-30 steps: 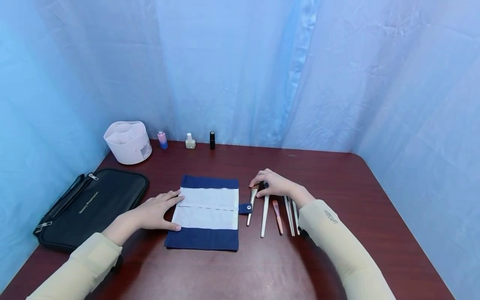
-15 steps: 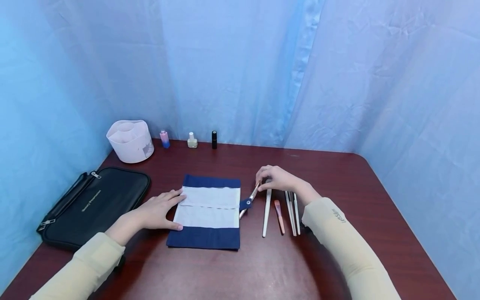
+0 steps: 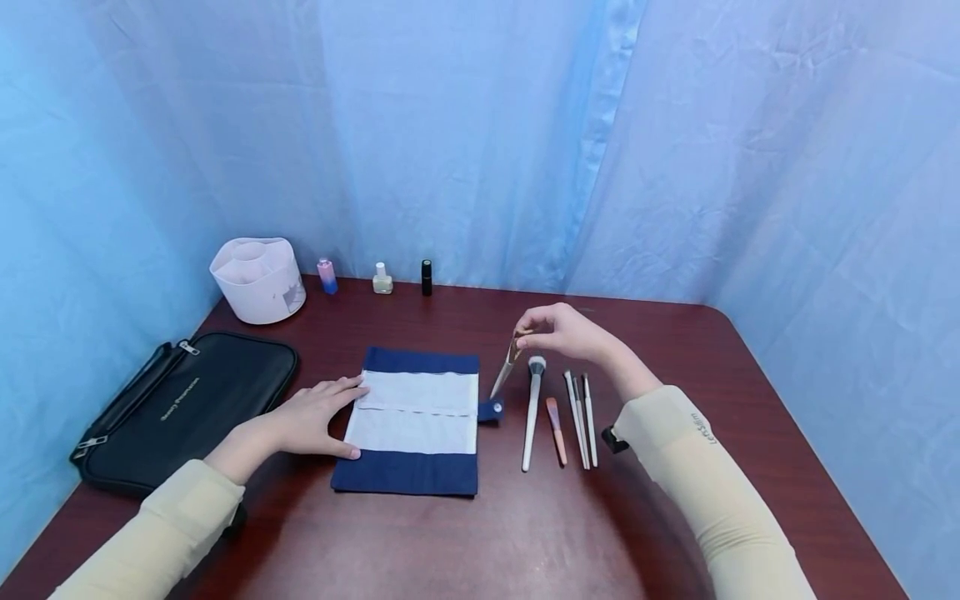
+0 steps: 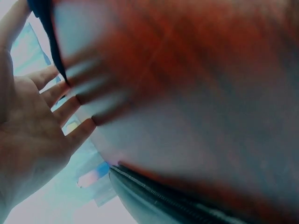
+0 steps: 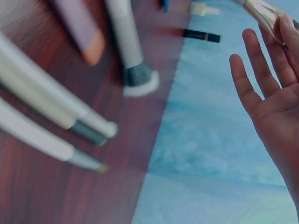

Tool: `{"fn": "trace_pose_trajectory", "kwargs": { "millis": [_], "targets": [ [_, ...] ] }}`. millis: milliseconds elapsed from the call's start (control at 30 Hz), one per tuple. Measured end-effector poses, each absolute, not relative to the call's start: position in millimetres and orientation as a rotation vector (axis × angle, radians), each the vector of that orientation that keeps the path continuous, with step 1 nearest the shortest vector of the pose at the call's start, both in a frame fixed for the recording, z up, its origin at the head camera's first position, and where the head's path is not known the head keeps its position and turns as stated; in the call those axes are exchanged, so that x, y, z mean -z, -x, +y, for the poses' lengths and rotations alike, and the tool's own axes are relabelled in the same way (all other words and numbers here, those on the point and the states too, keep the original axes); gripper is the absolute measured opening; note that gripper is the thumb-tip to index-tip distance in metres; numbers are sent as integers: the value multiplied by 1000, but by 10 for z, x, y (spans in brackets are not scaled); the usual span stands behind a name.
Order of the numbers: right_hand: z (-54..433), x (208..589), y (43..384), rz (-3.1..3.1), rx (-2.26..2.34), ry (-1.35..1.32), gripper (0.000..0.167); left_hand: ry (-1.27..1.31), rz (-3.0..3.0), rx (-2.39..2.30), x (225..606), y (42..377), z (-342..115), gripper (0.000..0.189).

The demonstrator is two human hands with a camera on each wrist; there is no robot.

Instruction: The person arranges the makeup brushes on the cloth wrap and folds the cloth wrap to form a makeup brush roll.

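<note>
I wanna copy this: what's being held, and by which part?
The right hand pinches a brush by its gold metal part; the left hand holds nothing.

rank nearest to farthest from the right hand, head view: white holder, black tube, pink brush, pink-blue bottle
From the right hand:
1. Pink brush, on the near side
2. Black tube, back edge, to the left
3. Pink-blue bottle, back edge, farther left
4. White holder, farthest left

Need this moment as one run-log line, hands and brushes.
left hand: on open fabric roll, left edge | right hand: pinching brush, handle down | other brushes: five on table, right of roll
</note>
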State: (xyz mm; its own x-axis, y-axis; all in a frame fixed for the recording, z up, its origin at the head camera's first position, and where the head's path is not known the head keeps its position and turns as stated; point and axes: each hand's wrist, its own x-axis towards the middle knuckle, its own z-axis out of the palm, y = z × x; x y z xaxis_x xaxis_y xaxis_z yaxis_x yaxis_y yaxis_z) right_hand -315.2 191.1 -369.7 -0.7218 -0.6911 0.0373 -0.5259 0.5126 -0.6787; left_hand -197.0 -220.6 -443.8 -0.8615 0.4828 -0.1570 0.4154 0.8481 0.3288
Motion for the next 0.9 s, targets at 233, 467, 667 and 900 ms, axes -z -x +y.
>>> {"fn": "trace_pose_trajectory", "kwargs": {
  "millis": [233, 467, 667, 900],
  "targets": [
    [1620, 3518, 3104, 2422, 1309, 872, 19, -727, 2765, -485, 4445, 1991, -2264, 99],
    [1241, 3527, 3155, 2407, 1500, 825, 21, -697, 2813, -495, 4490, 1994, -2253, 101],
    [907, 3579, 3225, 2406, 1603, 781, 29, -678, 2834, -491, 4484, 1965, -2216, 102],
    [556, 3710, 3296, 2390, 1692, 745, 27, -647, 2852, -485, 4490, 1933, -2206, 100]
  ]
}}
